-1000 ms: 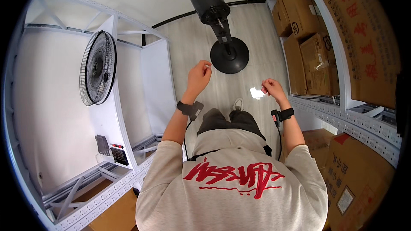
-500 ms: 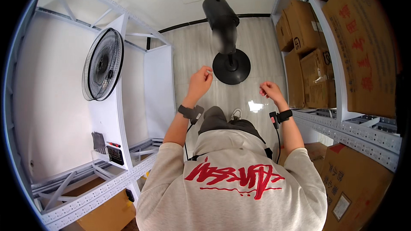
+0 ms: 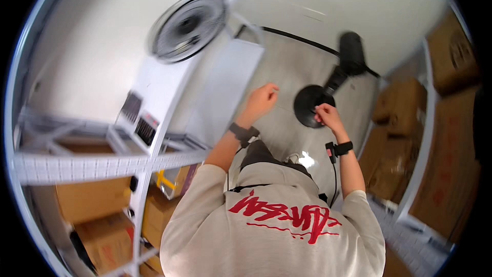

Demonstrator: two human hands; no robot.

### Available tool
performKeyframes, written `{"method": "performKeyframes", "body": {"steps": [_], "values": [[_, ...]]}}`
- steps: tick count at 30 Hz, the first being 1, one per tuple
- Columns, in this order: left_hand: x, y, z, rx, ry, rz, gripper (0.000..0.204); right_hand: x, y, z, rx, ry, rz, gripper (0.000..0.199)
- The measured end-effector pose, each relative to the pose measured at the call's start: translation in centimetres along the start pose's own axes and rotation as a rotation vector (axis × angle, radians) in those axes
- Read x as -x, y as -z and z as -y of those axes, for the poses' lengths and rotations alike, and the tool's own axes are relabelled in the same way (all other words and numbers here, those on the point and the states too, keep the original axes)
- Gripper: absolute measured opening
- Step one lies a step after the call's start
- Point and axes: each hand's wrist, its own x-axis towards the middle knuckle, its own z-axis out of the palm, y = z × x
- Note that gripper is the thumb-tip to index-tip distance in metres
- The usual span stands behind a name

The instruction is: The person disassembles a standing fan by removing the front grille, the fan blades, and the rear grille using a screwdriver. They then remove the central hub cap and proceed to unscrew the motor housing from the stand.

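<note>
My left hand (image 3: pixel 263 100) hangs in the air above the floor, its fingers curled together around nothing visible. My right hand (image 3: pixel 329 116) is also loosely closed and appears empty. It overlaps the edge of the round black base (image 3: pixel 303 106) of a pedestal fan stand; contact between them cannot be made out. A dark motor housing (image 3: pixel 351 51) tops the stand's post. At the left, a fan grille (image 3: pixel 189 26) rests on a white shelf board, away from both hands. Black straps with small devices circle both wrists.
Metal shelving (image 3: pixel 92 168) runs along the left, with cardboard boxes (image 3: pixel 95 200) low down. Beside the grille's board lie small dark objects (image 3: pixel 146 129). More boxes (image 3: pixel 394 154) fill racks on the right. A white wall (image 3: pixel 328 0) closes the far end.
My view has swung left, so the fan stand and right racks sit further right and the grille is nearer the middle. Both hands stay closed; the left has lowered slightly.
</note>
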Motion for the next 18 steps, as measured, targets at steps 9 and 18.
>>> {"method": "performKeyframes", "body": {"steps": [9, 18], "values": [[5.2, 14.2, 5.8, -0.104, 0.075, -0.427, 0.015, -7.6, -17.3, 14.2, 0.207, 0.389, 0.212, 0.021], [10.9, 27.5, 16.4, -0.240, 0.454, -0.780, 0.015, -13.1, -37.8, 20.0, 0.318, 0.597, 0.579, 0.017]]}}
